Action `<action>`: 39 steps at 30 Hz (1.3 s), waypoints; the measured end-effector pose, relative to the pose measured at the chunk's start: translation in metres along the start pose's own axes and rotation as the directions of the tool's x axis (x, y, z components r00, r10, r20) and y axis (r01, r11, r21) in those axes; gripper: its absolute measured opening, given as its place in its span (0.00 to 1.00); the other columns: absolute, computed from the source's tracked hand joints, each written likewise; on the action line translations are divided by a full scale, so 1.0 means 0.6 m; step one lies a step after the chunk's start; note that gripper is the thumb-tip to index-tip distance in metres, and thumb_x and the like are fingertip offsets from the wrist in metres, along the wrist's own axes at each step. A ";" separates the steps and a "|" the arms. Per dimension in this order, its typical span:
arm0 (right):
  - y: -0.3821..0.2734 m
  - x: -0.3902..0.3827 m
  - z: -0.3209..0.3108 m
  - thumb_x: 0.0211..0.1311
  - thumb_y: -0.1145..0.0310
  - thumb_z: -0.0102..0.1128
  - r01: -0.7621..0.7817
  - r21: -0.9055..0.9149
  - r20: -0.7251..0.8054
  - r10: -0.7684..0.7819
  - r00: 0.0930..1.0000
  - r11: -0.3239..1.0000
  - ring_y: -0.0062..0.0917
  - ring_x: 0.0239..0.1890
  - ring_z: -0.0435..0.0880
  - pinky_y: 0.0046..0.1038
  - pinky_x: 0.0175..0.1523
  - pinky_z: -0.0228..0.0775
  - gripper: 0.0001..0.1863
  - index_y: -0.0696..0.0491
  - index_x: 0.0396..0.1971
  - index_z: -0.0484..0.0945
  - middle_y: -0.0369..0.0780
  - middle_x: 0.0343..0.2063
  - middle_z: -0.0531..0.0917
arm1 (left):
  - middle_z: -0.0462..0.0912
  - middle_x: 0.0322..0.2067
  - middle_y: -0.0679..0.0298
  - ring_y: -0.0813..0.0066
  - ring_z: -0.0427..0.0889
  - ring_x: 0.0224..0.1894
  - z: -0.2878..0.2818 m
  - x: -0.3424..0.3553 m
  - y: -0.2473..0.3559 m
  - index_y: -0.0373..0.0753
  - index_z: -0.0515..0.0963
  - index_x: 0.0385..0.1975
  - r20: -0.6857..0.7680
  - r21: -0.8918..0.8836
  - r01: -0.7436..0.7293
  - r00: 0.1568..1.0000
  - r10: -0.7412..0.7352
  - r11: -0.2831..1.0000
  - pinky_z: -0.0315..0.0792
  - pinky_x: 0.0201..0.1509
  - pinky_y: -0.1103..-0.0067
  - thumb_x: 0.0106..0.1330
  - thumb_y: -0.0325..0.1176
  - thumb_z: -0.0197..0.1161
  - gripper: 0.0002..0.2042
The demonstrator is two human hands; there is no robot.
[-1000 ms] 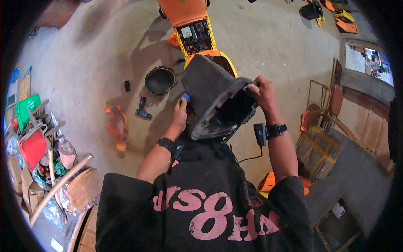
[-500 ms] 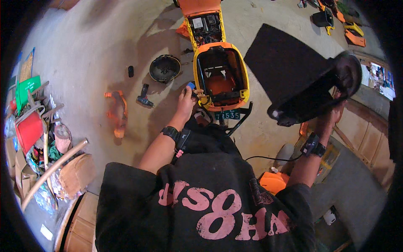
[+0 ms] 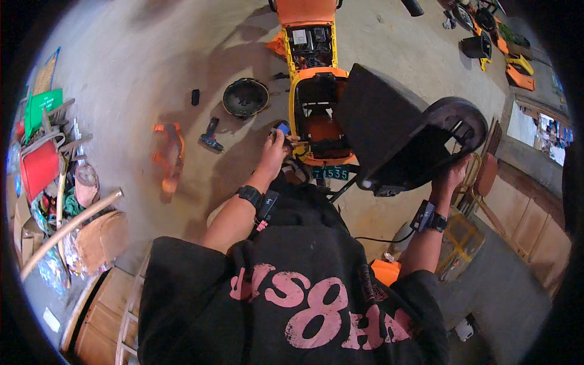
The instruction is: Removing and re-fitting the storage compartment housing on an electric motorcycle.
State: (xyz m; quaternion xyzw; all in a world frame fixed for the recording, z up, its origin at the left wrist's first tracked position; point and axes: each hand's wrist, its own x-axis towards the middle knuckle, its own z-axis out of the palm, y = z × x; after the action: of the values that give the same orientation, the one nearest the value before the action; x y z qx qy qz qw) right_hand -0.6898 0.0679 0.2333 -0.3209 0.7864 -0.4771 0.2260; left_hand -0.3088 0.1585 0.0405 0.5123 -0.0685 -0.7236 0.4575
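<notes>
My right hand (image 3: 453, 173) grips a large black plastic liner (image 3: 389, 106) from below, tilted with its opening toward me, to the right of an orange-and-yellow scooter body (image 3: 292, 103) and partly over it. The scooter's rear opening shows an orange interior (image 3: 313, 126). My left hand (image 3: 272, 151) is closed around a small blue-and-black object (image 3: 282, 128) at the opening's near left edge; what exactly it is, I cannot make out. A green plate (image 3: 330, 173) hangs below the opening. Farther forward on the scooter, an uncovered compartment (image 3: 310, 44) holds electronic parts and wires.
On the floor at left lie a black round pan (image 3: 245, 97), a cordless drill (image 3: 210, 137) and an orange panel (image 3: 173, 158). Piled clutter (image 3: 42, 182) lines the left edge. Folded chairs (image 3: 485, 176) lean at right. More loose panels (image 3: 520, 78) lie at back right.
The black liner moved right, uncovering the scooter's opening, then back slightly left in the last half second. My left hand shifted slightly up and right, still holding the small object.
</notes>
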 end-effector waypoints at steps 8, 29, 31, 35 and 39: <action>-0.008 0.032 -0.011 0.57 0.37 0.51 0.474 0.052 0.185 -0.475 0.860 0.879 0.18 0.17 0.67 0.24 0.23 0.60 0.32 0.55 0.19 0.71 0.34 0.13 0.70 | 0.76 0.33 0.64 0.74 0.77 0.36 -0.020 0.043 -0.035 0.39 0.68 0.43 -0.014 0.116 -0.027 0.999 0.029 0.993 0.72 0.46 0.75 0.72 0.48 0.41 0.18; -0.062 -0.220 0.262 0.45 0.44 0.64 0.790 0.612 0.569 -0.720 -0.397 0.048 0.35 0.36 0.80 0.35 0.42 0.70 0.25 0.53 0.15 0.70 0.41 0.26 0.80 | 0.71 0.51 0.54 0.65 0.69 0.53 0.076 0.000 0.017 0.32 0.63 0.56 -0.044 0.485 -0.086 0.991 0.122 0.870 0.60 0.58 0.74 0.69 0.55 0.43 0.30; -0.076 -0.206 0.224 0.47 0.52 0.65 0.877 0.392 0.659 -0.750 -0.056 0.278 0.37 0.47 0.77 0.42 0.58 0.61 0.19 0.53 0.23 0.74 0.42 0.34 0.80 | 0.70 0.53 0.52 0.63 0.68 0.56 0.076 -0.003 0.022 0.32 0.61 0.57 -0.152 0.540 0.016 0.985 0.078 0.841 0.59 0.60 0.73 0.69 0.55 0.42 0.31; 0.101 -0.157 0.113 0.59 0.53 0.56 0.321 0.027 -0.125 -0.316 0.941 0.947 0.36 0.57 0.68 0.42 0.61 0.53 0.26 0.60 0.45 0.69 0.46 0.53 0.71 | 0.70 0.54 0.52 0.61 0.67 0.58 0.077 0.009 0.024 0.32 0.60 0.59 -0.236 0.640 0.103 0.969 0.067 0.761 0.59 0.60 0.71 0.69 0.55 0.41 0.31; 0.298 -0.181 0.018 0.59 0.34 0.41 -0.714 0.045 0.147 0.702 0.697 0.699 0.35 0.58 0.65 0.38 0.61 0.52 0.43 0.58 0.58 0.60 0.47 0.58 0.65 | 0.77 0.41 0.58 0.69 0.75 0.45 0.050 0.017 0.024 0.31 0.65 0.52 -0.088 0.512 -0.023 0.993 0.079 0.859 0.65 0.53 0.73 0.71 0.51 0.42 0.25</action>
State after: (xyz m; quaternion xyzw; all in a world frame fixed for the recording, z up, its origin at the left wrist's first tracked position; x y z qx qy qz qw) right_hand -0.6595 0.2001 0.0740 -0.0096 0.8099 -0.3714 0.4540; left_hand -0.3250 0.1317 0.0555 0.6507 -0.2466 -0.6390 0.3277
